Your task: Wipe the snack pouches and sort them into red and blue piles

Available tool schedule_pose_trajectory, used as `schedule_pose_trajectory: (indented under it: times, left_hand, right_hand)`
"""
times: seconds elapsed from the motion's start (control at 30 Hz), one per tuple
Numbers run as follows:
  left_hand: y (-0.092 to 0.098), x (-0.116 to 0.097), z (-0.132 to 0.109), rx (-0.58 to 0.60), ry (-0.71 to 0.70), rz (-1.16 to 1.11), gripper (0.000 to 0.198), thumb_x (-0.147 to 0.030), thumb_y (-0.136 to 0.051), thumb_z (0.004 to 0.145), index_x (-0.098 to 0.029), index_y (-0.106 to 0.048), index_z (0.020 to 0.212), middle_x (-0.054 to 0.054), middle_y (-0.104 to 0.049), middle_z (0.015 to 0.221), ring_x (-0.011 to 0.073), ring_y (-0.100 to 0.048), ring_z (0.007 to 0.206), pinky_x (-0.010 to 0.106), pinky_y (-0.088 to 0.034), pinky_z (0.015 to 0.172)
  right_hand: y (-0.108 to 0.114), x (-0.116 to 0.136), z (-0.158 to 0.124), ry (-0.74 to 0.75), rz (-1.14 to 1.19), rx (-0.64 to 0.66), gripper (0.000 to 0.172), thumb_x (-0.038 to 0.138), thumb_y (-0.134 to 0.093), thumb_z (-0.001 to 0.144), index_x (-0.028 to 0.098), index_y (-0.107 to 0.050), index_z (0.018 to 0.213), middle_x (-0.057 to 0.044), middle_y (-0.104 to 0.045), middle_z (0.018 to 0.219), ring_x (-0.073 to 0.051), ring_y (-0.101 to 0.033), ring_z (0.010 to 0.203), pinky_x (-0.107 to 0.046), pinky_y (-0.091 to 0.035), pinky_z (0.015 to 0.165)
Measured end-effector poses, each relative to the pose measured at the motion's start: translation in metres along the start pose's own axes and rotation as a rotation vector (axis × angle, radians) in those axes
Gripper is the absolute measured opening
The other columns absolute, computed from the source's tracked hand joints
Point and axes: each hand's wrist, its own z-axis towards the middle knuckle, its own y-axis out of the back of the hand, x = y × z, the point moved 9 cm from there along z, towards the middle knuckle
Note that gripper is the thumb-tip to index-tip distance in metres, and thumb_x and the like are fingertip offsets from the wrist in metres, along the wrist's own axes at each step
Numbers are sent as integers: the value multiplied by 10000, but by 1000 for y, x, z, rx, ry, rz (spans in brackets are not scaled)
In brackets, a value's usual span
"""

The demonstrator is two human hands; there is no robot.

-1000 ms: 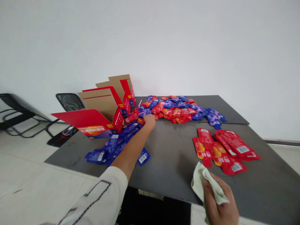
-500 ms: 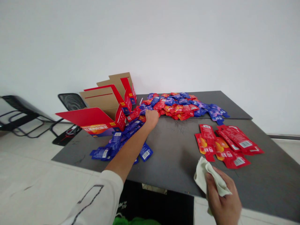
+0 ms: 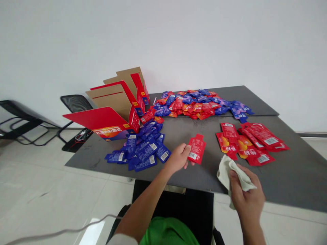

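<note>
My left hand (image 3: 179, 157) pinches a red pouch (image 3: 196, 149) by its lower left edge, barcode side up, over the middle of the table's near part. A folded pale cloth (image 3: 236, 175) is gripped in my right hand (image 3: 247, 190), close to the table's front edge. Beyond that hand lie several red pouches (image 3: 245, 144) in a loose group. To the left, blue pouches (image 3: 145, 149) are spread in a pile. A mixed heap of red and blue pouches (image 3: 191, 103) covers part of the table's far side.
Open red cartons (image 3: 109, 122) with brown insides stand in a row on the table's left side. The grey table (image 3: 293, 177) has its front edge just ahead of me. Black chairs (image 3: 76, 107) stand at the left, and a white wall (image 3: 178, 41) rises behind.
My left hand has come back from the mixed heap towards me and now holds a red pouch. My right hand keeps the cloth in nearly the same place. The view has tilted slightly down.
</note>
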Motion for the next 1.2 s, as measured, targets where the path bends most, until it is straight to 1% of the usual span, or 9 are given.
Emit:
schedule_pose_trajectory:
  times: [0.1, 0.2, 0.3, 0.4, 0.5, 0.63, 0.83, 1.07, 1.2]
  left_hand:
    - [-5, 32, -27, -35, 54, -114, 340, -547, -387, 1071, -258, -467, 911, -13, -701, 656, 112, -456, 360, 218, -329, 416]
    - [5, 45, -38, -132, 57, -4, 295, -492, -402, 1084, -267, -484, 912, -7, -715, 683, 136, -497, 397, 238, -365, 460]
    - [18, 38, -42, -238, -13, 142, 194, -386, -502, 1066, -272, -556, 918, 13, -722, 745, 198, -667, 605, 271, -468, 615]
    - [23, 32, -48, -253, -21, 230, 66, -320, -587, 1034, -275, -633, 1045, 29, -722, 779, 258, -742, 813, 321, -532, 795]
    - [23, 27, -66, -266, -52, 269, 259, -347, -647, 1019, -261, -647, 1263, 90, -748, 974, 294, -738, 999, 387, -540, 962]
    - [12, 14, -100, -291, -275, 363, 422, -389, -720, 989, -297, -648, 1395, 141, -634, 1405, 343, -607, 1316, 483, -459, 1157]
    - [-35, 17, -119, -126, -636, 893, 499, -428, -672, 1034, -205, -586, 1471, 131, -590, 1539, 321, -532, 1430, 477, -483, 1175]
    - [-32, 18, -116, -137, -784, 987, 446, -447, -660, 1045, -161, -647, 1387, 132, -639, 1511, 272, -574, 1424, 403, -484, 1172]
    - [-29, 18, -117, -149, -788, 968, 406, -451, -678, 1034, -159, -685, 1316, 131, -655, 1495, 265, -586, 1414, 395, -505, 1137]
  right_hand:
    - [0, -2, 0, -27, 1, 10, 552, 598, -669, 940, 133, -751, 1226, -172, -739, 1210, -340, -691, 1087, -459, -513, 966]
    - [0, -4, -1, -63, -13, 7, 576, 605, -671, 932, 130, -743, 1250, -172, -740, 1226, -351, -690, 1110, -464, -507, 981]
    - [0, -4, -1, -72, -29, 6, 583, 606, -671, 925, 133, -742, 1257, -164, -741, 1224, -355, -692, 1119, -458, -507, 983]
    - [0, -2, -1, -66, -30, 1, 584, 600, -671, 925, 131, -742, 1266, -161, -739, 1234, -350, -692, 1127, -453, -505, 994]
    - [1, -1, -1, -63, -32, -13, 595, 601, -676, 921, 127, -740, 1274, -163, -741, 1239, -343, -694, 1124, -451, -506, 999]
    - [-1, -6, -1, -99, -39, -11, 603, 619, -679, 913, 138, -737, 1271, -162, -751, 1219, -334, -700, 1086, -459, -517, 976]
    - [-1, -1, 2, -74, -31, -15, 585, 641, -670, 911, 175, -746, 1257, -154, -757, 1233, -350, -710, 1113, -486, -530, 984]
    - [-11, 0, 22, -112, -10, 209, 617, 723, -705, 861, 222, -768, 1215, -112, -792, 1086, -329, -747, 989, -464, -577, 888]
    - [-19, 36, 39, 43, 13, 201, 505, 632, -713, 917, 235, -753, 1227, -101, -792, 1096, -304, -749, 964, -444, -590, 860]
